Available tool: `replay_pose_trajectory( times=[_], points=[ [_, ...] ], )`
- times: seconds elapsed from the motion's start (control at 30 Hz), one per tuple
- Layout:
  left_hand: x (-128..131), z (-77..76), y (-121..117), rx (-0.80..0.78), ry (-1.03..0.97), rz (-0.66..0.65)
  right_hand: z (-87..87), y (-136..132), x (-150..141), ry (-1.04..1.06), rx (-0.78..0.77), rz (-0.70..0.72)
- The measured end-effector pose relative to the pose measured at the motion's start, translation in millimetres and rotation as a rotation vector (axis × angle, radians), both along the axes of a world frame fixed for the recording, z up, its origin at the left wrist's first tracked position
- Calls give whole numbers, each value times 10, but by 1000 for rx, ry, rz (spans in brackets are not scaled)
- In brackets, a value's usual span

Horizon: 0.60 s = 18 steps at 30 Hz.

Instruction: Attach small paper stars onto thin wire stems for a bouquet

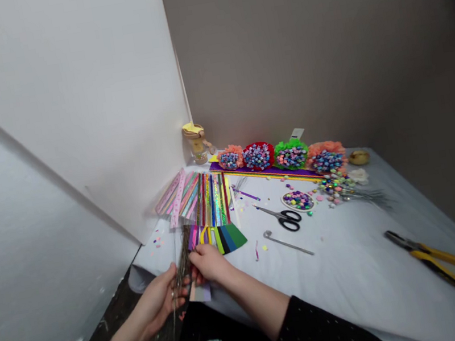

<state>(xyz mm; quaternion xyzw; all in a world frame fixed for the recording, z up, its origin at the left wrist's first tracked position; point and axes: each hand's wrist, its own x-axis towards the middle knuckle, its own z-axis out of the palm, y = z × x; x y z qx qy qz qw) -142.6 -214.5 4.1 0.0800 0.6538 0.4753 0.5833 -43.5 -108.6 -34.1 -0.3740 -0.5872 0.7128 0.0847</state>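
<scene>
Dark stems (182, 256), a thin bundle, slant between both hands: left hand (159, 298) half-curled beneath, cradling it; right hand (210, 263) closed on its upper part, apparently keeping strands together. Foil strips (210, 199) lie fanned just beyond, scissors (280, 217) farther right.

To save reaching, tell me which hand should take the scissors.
Right hand, probably: it sits nearer the scissors, while the left hand, farther off, grips the stem bundle.

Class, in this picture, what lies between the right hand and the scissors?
Coloured paper cards lie between the right hand and the scissors, as the head view shows.
</scene>
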Motion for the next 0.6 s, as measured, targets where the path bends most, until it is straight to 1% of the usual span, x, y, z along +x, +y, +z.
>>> replay_pose_trajectory(
  times=[0.1, 0.17, 0.33, 0.4, 0.5, 0.57, 0.6],
  points=[
    [-30, -37, 3, 0, 117, -62, -11, -12, -4, -30, 46, -26],
    [-37, -62, -6, 4, 155, -97, -16, -17, -4, -55, 77, -47],
    [-3, -103, -58, -34, 260, -99, -30, -16, -5, -110, 140, -84],
    [20, -122, -97, -44, 313, -129, -40, -18, -11, -121, 156, -94],
    [52, -189, -214, -65, 342, -196, -51, -28, -20, -128, 170, -109],
    [72, -255, -341, -96, 344, -204, -52, -37, -24, -121, 168, -117],
    [84, -288, -415, -102, 358, -183, -51, -40, -25, -116, 163, -119]
  ],
)
